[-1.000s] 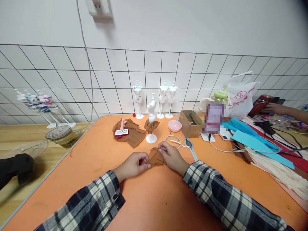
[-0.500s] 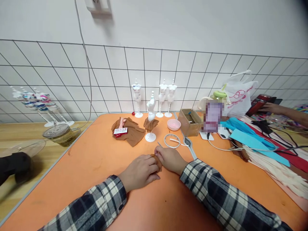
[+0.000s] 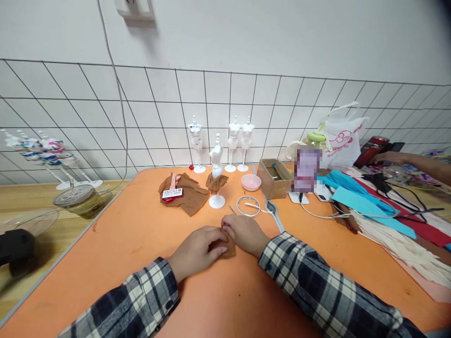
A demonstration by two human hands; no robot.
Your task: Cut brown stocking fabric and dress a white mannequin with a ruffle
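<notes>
A small piece of brown cloth [image 3: 230, 248] lies on the orange table under my fingers. My left hand [image 3: 200, 249] is curled over its left side, thumb and fingers pinching it. My right hand [image 3: 246, 233] is closed on its upper right edge, with the fingertips bunched near those of my left. A thin grey pointed tool [image 3: 231, 210] sticks out just beyond my right hand; whether that hand holds it or it lies on the table, I cannot tell. Behind stands a white mini mannequin [image 3: 217, 157] with brown cloth gathered at its lower part.
A larger brown cloth [image 3: 192, 195] carries a labelled red packet [image 3: 172, 194]. Farther right are a white ring [image 3: 240, 212], a pink bowl [image 3: 251, 182], a cardboard box [image 3: 274, 180] and a phone [image 3: 306, 170]. Fabric strips [image 3: 373, 204] fill the right side, where another person's hand [image 3: 389, 157] shows.
The view has shifted slightly. My left fingers have curled and lifted a little, leaving a gap over the cloth. My right hand stays at the cloth's edge.
</notes>
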